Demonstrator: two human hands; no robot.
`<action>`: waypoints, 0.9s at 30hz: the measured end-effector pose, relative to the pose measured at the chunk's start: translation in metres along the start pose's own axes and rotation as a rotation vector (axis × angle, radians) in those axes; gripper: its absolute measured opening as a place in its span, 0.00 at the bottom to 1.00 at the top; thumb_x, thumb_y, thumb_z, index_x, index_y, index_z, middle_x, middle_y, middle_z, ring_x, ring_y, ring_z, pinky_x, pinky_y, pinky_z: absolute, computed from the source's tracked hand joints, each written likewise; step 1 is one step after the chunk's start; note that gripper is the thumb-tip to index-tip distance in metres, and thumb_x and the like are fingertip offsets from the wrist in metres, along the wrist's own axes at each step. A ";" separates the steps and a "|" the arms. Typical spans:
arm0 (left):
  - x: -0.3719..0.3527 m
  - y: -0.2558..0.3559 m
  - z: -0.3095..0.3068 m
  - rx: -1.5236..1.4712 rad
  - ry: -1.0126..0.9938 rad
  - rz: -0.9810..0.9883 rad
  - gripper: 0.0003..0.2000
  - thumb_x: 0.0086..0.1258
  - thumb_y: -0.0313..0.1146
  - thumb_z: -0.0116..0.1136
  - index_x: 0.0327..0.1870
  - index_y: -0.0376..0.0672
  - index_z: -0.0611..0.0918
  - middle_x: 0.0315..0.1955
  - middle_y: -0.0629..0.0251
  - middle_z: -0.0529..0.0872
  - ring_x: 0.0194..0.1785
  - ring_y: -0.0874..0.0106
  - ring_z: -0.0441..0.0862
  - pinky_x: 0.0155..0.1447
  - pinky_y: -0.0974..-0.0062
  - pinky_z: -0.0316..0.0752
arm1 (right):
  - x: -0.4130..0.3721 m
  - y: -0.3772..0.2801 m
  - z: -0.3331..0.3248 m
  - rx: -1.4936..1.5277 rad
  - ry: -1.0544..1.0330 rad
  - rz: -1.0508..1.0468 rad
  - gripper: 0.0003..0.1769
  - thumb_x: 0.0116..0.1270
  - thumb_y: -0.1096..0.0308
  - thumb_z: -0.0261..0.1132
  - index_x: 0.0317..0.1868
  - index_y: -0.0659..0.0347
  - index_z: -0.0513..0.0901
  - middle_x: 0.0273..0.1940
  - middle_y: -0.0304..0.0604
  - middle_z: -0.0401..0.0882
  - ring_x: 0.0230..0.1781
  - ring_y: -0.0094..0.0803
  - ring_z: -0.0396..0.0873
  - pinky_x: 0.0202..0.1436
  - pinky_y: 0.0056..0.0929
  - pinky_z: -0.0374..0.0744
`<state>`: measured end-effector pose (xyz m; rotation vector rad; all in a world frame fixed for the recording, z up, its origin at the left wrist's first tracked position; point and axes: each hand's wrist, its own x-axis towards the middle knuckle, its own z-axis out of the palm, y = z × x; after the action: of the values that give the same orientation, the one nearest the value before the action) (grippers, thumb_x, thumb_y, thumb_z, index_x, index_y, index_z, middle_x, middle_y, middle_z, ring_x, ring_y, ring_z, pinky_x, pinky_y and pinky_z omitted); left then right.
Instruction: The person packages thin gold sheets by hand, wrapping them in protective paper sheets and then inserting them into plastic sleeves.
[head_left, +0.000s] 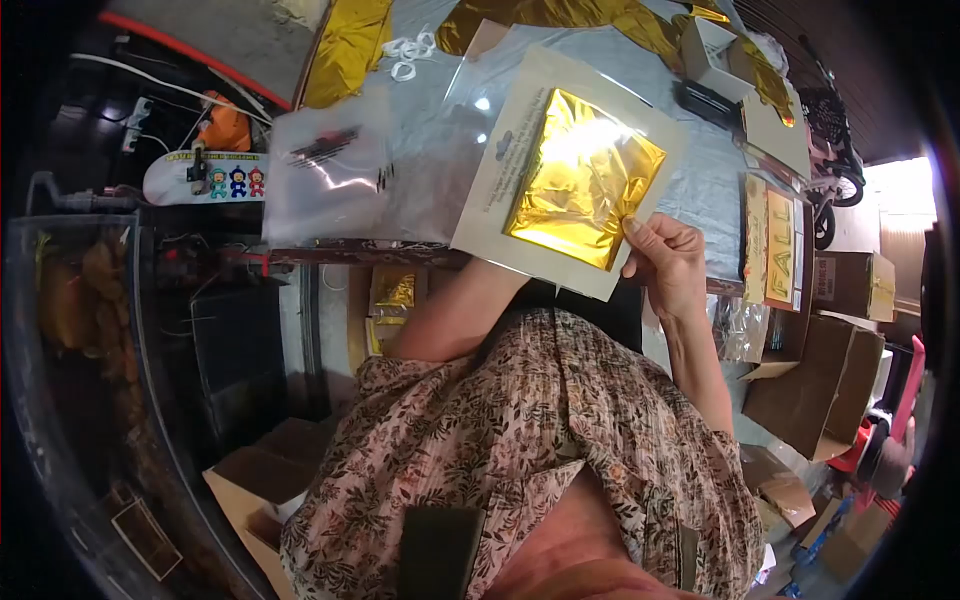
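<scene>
A grey-beige cardboard backing card [485, 215] with small print and a hang-hole is tilted above the table edge, in front of my body. On it lies a folded sheet of shiny gold foil [585, 195], creased and glaring with reflected light. My right hand [665, 255] pinches the lower right corner of the foil at the card's edge, thumb on top and fingers curled. From the left, my left forearm [455, 310] reaches beneath the card. The card hides my left hand, so its fingers do not show.
Clear plastic sleeves [330, 175] lie on the table's left side. Further back are white ties [410, 50] and more gold foil [350, 45]. A white box [718, 55] and a black object [710, 103] stand at back right. Cardboard boxes [825, 385] are at right.
</scene>
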<state>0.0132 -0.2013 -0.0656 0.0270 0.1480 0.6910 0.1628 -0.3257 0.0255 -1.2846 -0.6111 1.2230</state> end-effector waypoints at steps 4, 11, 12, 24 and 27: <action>0.011 -0.013 -0.019 -0.096 -0.066 -0.020 0.26 0.86 0.50 0.45 0.74 0.41 0.70 0.62 0.55 0.80 0.62 0.61 0.80 0.66 0.60 0.79 | 0.000 0.003 0.003 0.012 -0.007 0.035 0.08 0.72 0.71 0.73 0.37 0.69 0.90 0.29 0.42 0.88 0.19 0.23 0.79 0.23 0.19 0.76; 0.013 -0.019 -0.020 -0.263 -0.233 -0.021 0.28 0.85 0.52 0.45 0.75 0.40 0.69 0.65 0.54 0.78 0.66 0.60 0.78 0.68 0.59 0.78 | -0.003 0.005 0.017 0.023 -0.009 0.039 0.08 0.72 0.71 0.73 0.38 0.70 0.89 0.29 0.41 0.88 0.19 0.23 0.80 0.23 0.19 0.77; 0.013 -0.019 -0.018 -0.267 -0.234 -0.019 0.28 0.85 0.52 0.45 0.75 0.40 0.69 0.65 0.54 0.78 0.66 0.60 0.78 0.68 0.59 0.78 | -0.003 0.006 0.018 0.018 -0.009 0.040 0.08 0.72 0.71 0.73 0.38 0.70 0.89 0.29 0.41 0.88 0.19 0.23 0.80 0.23 0.19 0.77; 0.013 -0.024 -0.019 0.114 -0.226 -0.171 0.29 0.85 0.49 0.48 0.81 0.47 0.63 0.74 0.57 0.71 0.77 0.59 0.69 0.73 0.64 0.77 | -0.004 0.000 0.032 -0.030 0.013 0.079 0.10 0.74 0.66 0.71 0.38 0.65 0.89 0.29 0.40 0.88 0.18 0.22 0.80 0.23 0.17 0.75; 0.012 -0.034 -0.016 -0.122 -0.323 -0.180 0.31 0.85 0.48 0.48 0.83 0.50 0.58 0.80 0.58 0.62 0.83 0.56 0.59 0.78 0.65 0.74 | -0.003 0.001 0.033 -0.032 -0.001 0.063 0.10 0.74 0.66 0.71 0.39 0.65 0.89 0.28 0.40 0.88 0.18 0.22 0.80 0.22 0.17 0.75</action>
<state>0.0416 -0.2205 -0.0859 0.0083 -0.1999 0.5072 0.1318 -0.3161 0.0333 -1.3393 -0.5968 1.2704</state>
